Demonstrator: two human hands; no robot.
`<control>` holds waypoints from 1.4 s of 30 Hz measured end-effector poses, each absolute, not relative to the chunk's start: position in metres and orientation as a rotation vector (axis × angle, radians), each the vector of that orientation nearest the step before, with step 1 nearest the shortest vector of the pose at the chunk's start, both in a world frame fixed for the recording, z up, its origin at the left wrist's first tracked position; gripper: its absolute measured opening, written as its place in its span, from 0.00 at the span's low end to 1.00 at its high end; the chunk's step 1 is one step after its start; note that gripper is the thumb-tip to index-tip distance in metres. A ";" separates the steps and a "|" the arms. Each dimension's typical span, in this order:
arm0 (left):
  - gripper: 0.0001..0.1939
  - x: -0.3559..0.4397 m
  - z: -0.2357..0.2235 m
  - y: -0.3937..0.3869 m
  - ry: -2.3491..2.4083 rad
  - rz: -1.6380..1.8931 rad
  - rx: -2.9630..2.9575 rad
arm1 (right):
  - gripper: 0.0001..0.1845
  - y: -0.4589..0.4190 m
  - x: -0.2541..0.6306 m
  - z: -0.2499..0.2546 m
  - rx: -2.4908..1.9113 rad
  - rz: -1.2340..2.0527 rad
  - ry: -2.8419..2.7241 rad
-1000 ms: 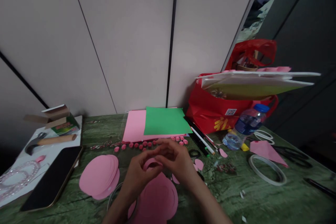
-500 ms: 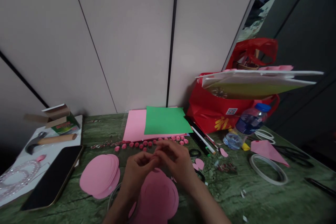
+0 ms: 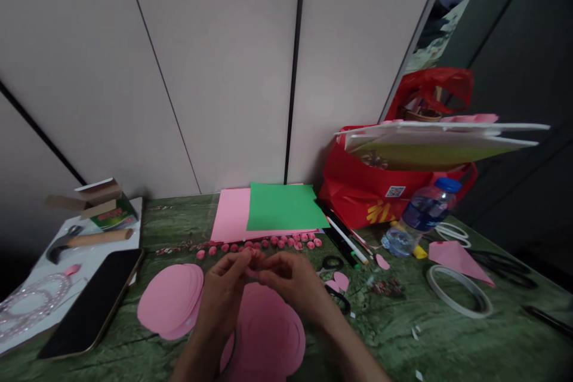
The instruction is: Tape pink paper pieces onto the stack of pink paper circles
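My left hand (image 3: 228, 280) and my right hand (image 3: 289, 277) meet over the front middle of the table. Both are closed, fingertips pinching a pink paper strip (image 3: 251, 273) that is partly curled; the fingers cover much of it. Beneath them lies a pile of pink paper rounds (image 3: 268, 334). A second stack of pink rounds (image 3: 168, 298) sits to the left of my left hand. Just beyond my fingers, small rolled pink paper roses (image 3: 281, 243) form a loose row. Black-handled scissors (image 3: 333, 262) rest right of my right hand, close to pink paper scraps (image 3: 340, 280).
Green paper (image 3: 286, 206) lies over pink sheets at the back. Pens (image 3: 347, 239), a water bottle (image 3: 418, 215), a tape roll (image 3: 461, 292) and a red bag (image 3: 358, 185) occupy the right. At left are a phone (image 3: 92, 304), a hammer (image 3: 85, 240) and an open box (image 3: 107, 209).
My hands have shifted slightly to the left and turned, so more of the pink strip shows between the fingers. The view has moved very slightly; the other things lie where they were.
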State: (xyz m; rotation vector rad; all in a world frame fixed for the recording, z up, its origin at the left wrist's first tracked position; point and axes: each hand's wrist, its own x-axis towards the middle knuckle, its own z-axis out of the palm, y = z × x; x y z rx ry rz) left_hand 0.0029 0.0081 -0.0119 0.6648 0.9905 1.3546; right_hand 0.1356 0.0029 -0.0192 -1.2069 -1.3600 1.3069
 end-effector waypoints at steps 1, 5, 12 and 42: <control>0.08 0.003 -0.013 0.008 0.988 1.359 0.676 | 0.05 0.003 0.135 -0.020 -1.206 1.311 -1.336; 0.09 0.004 -0.015 0.009 1.089 1.380 0.773 | 0.06 0.005 0.137 -0.019 -1.129 1.319 -1.257; 0.09 0.006 -0.015 0.005 1.268 1.399 0.998 | 0.09 0.007 0.146 -0.011 -1.095 1.296 -1.109; 0.07 0.012 -0.013 0.000 1.127 1.204 1.237 | 0.09 0.000 0.145 -0.005 -1.112 0.878 -1.448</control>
